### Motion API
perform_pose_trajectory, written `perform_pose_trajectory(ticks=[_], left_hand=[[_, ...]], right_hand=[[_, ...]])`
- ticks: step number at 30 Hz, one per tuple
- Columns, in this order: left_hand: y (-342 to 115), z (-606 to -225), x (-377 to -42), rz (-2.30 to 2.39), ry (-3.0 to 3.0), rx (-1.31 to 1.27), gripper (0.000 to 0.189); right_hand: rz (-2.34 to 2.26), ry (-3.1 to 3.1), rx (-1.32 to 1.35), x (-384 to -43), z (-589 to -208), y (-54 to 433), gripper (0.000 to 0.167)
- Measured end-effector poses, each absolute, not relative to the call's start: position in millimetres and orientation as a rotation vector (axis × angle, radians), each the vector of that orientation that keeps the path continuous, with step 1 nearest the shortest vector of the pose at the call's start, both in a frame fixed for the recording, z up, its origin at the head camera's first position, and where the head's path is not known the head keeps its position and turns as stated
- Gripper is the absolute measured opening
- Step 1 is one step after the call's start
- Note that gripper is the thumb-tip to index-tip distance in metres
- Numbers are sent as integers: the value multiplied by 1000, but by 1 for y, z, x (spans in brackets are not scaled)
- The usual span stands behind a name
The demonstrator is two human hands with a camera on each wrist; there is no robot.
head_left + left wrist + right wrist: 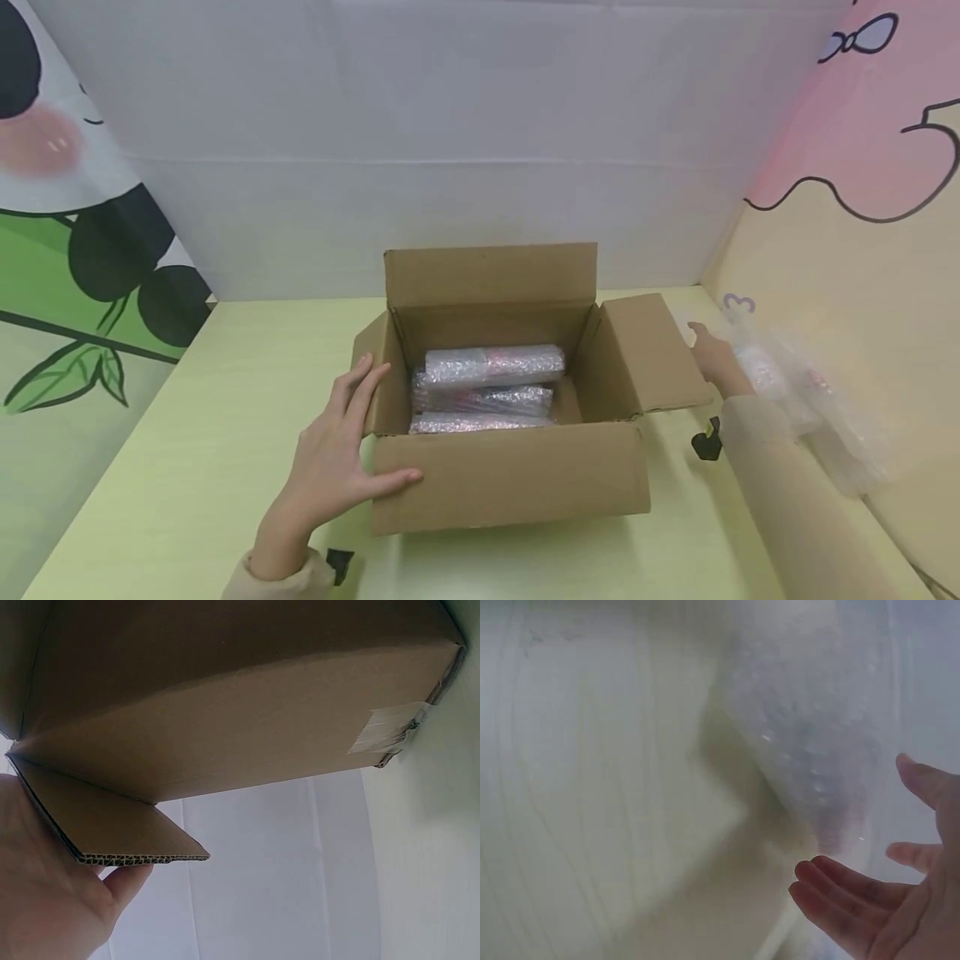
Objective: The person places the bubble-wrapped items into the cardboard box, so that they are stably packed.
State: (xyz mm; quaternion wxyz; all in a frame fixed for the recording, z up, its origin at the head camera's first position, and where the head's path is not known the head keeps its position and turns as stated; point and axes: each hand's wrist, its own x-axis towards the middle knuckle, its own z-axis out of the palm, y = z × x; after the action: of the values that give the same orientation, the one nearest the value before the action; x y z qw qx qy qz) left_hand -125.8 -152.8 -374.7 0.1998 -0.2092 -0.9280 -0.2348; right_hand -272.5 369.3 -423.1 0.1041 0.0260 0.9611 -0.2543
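An open cardboard box stands on the table with its flaps folded out. Several bubble-wrapped packages lie inside it. My left hand holds the box at its near left corner, fingers over the left flap and thumb on the front flap. The left wrist view shows that hand against a flap. To the right of the box, my right hand is beside blurred bubble-wrapped packages. In the right wrist view its fingers are spread, near bubble wrap, gripping nothing.
The box's right flap sticks out toward my right hand. Behind the box hangs a white cloth wall. Small black pieces show by both wrists. Clear tape is on the box's lower edge.
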Motion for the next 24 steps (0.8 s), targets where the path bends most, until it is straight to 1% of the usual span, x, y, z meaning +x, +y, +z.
perform_pose_trajectory(ticks=[3, 12, 14, 20, 24], left_hand=[[-152, -373, -125, -664, -2599, -585, 118], [-152, -371, -125, -666, -2605, -583, 117], [-152, -371, -125, -667, -2602, -587, 117], [-153, -373, -126, -665, -2589, -595, 117], [-152, -373, -125, -665, -2585, -597, 117]], right_hand=[[-734, 2849, 92, -270, -431, 367, 82], [-884, 2883, 139, -269, -438, 372, 69], [-919, 2873, 161, -268, -436, 377, 69], [-930, 2871, 202, -261, -426, 393, 80], [-930, 2920, 194, -256, -413, 402, 80]])
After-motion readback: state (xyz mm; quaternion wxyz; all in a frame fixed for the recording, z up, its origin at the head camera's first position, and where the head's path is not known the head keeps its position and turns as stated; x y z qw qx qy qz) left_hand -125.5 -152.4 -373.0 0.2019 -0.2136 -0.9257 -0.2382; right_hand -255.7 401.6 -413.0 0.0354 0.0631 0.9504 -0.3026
